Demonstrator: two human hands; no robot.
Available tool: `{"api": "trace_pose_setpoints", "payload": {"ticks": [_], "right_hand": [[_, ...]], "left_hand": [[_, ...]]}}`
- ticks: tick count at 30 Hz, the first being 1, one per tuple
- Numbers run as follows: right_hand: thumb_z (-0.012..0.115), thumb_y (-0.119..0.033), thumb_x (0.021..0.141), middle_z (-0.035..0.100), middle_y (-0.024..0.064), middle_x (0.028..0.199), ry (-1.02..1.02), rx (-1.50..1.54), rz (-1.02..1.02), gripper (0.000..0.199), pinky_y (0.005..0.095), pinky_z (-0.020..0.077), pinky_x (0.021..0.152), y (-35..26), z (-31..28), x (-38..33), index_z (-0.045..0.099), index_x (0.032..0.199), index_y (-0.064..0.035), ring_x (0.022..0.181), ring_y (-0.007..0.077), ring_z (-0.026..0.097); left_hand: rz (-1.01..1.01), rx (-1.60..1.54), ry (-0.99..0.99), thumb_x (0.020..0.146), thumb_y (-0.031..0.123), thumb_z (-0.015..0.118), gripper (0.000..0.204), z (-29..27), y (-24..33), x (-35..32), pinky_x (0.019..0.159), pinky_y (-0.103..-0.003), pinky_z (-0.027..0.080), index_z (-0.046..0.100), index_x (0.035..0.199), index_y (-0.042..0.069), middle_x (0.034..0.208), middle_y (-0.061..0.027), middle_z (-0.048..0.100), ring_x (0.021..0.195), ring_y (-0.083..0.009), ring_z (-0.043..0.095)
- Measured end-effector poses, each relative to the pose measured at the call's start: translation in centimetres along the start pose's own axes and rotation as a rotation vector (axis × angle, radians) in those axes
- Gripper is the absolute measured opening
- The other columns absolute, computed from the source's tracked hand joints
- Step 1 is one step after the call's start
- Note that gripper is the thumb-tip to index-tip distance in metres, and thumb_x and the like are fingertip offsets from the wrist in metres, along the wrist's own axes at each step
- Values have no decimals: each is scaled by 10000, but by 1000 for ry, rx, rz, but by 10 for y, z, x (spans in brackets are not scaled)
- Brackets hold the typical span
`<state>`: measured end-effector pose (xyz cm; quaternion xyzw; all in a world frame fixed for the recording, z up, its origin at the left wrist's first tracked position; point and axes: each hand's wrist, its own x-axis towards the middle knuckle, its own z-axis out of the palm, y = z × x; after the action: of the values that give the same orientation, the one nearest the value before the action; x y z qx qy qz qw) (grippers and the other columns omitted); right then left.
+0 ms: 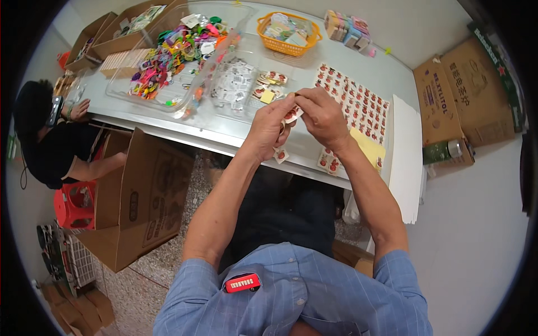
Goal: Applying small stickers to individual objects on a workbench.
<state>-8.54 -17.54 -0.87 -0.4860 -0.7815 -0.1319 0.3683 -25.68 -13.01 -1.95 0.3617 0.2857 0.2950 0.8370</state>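
Both my hands meet over the table's front edge. My left hand (269, 126) is closed on a small white card (293, 115) printed with a red figure. The fingertips of my right hand (324, 116) pinch at the card's upper end, touching my left fingertips. Below my left hand a similar card (281, 155) lies at the table edge. A sheet of red-figure pieces (364, 103) spreads out beyond my right hand, with a yellow paper (369, 150) over its near part. Several loose cards (328, 161) lie beside my right forearm. The pieces' material is unclear.
A clear plastic tray (208, 111) holds small white pieces and red-figure cards. Left of it, a large clear bin holds colourful trinkets (174, 56). An orange basket (284, 46) stands behind. Cardboard boxes (468, 92) stand right. Another person (45, 134) works at left by an open carton (145, 190).
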Motion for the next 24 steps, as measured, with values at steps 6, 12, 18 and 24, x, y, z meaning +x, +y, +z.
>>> {"api": "trace_pose_setpoints", "payload": {"ticks": [6,12,18,24], "right_hand": [[716,-11,857,575,134,1398,-247,325,181,498,345,488,1057,-4,14,37,626,1346,-41,1259,252,579],[648,-121,988,727,56,1104,-159,784,769,389,262,537,801,28,34,55,623,1364,-25,900,127,659],[726,-120,955,741,48,931,35,983,868,352,239,534,695,40,60,59,635,1265,18,796,79,656],[711,-221,977,716,108,1059,-24,384,546,405,288,551,764,59,66,48,621,1287,24,901,114,681]], "left_hand": [[139,-111,183,1016,256,620,218,-36,22,3,361,-216,217,649,1138,78,721,25,554,417,-32,355],[124,-201,237,1013,245,646,221,-51,29,3,363,-221,225,615,1160,82,713,24,544,414,-47,357],[124,-394,113,1029,260,638,208,-66,26,-3,366,-207,243,572,1156,109,697,25,505,451,-49,383],[101,-410,99,1041,289,609,139,-63,21,-3,364,-185,242,537,1023,171,700,47,444,476,-43,364]]}}
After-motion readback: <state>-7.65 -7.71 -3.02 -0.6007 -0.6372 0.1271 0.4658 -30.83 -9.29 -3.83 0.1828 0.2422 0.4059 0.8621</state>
